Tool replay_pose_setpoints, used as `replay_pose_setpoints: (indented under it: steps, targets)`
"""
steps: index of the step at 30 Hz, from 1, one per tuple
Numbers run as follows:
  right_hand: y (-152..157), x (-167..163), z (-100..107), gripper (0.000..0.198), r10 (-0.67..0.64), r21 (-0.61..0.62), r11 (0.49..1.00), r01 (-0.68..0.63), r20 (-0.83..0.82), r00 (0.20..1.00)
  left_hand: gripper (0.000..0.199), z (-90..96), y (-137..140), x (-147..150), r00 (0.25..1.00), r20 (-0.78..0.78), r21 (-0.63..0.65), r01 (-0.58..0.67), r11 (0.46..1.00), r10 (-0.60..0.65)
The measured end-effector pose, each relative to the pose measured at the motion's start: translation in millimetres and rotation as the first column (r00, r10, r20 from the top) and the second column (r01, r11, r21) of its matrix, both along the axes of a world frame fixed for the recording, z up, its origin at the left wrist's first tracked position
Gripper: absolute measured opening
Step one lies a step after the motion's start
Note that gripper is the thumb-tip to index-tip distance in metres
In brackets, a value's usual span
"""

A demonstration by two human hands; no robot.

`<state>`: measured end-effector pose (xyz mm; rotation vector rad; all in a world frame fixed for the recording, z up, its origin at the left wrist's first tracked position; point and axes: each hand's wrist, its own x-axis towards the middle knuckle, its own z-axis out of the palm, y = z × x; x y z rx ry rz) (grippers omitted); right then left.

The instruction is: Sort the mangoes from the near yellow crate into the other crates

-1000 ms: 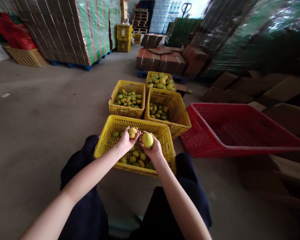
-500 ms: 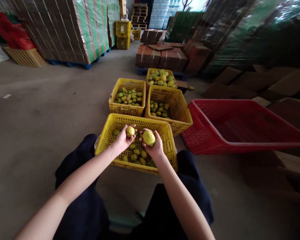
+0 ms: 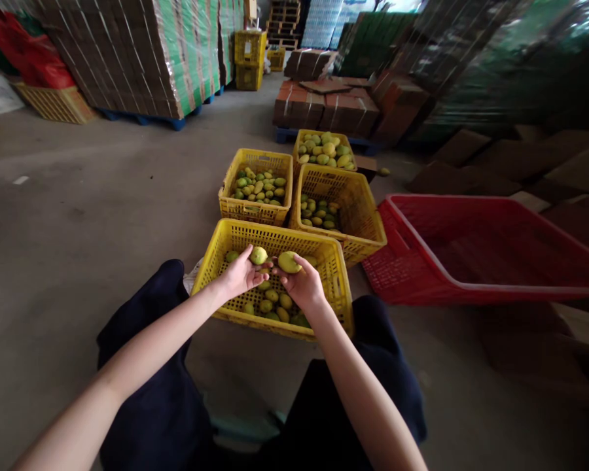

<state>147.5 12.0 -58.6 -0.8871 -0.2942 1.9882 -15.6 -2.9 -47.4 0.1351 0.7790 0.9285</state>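
My left hand (image 3: pixel 239 276) is turned palm up and holds a small yellow-green lemon (image 3: pixel 258 255) between thumb and fingers. In my right hand (image 3: pixel 305 285) is a larger, longer yellow lemon (image 3: pixel 289 262), with the thumb over its side. Both hands are close together above the near yellow crate (image 3: pixel 344 288), their fingertips almost meeting. Several lemons (image 3: pixel 271 296) lie on the floor of that crate, mostly at its near side; my hands and forearms hide part of them.
Behind the near crate stand three yellow crates with lemons: one at left (image 3: pixel 255 210), one at right (image 3: pixel 368 226) and one farther back (image 3: pixel 299 147). A large red crate (image 3: pixel 397 245) is on the right. Flattened cardboard (image 3: pixel 464 180) and wrapped pallet stacks (image 3: pixel 186 59) surround the floor.
Both lemons have turned in my hands; the right one now lies lengthwise across my fingers. My left fingers have spread a little, and the hands are closer together. The view has shifted slightly.
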Motion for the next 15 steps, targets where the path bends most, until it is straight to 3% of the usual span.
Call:
replay_pose_setpoints:
  steps: [4,10,15]
  targets:
    - [1,-1,-1,0.013,0.006,0.000,1.000,-0.006,0.015,1.000,0.045,-2.7,-1,-1,0.999,-0.008,0.048,0.049,0.998,-0.049]
    - [2,-4,-8,0.002,-0.063,0.067,0.996,0.057,0.092,0.994,0.017,-5.1,-3,-4,0.997,-0.049,0.195,0.075,0.978,-0.067]
    - [3,-4,-11,0.012,-0.124,0.144,0.984,0.103,0.148,0.981,0.009,-0.4,-9,-6,0.980,-0.184,0.306,0.132,0.943,-0.078]
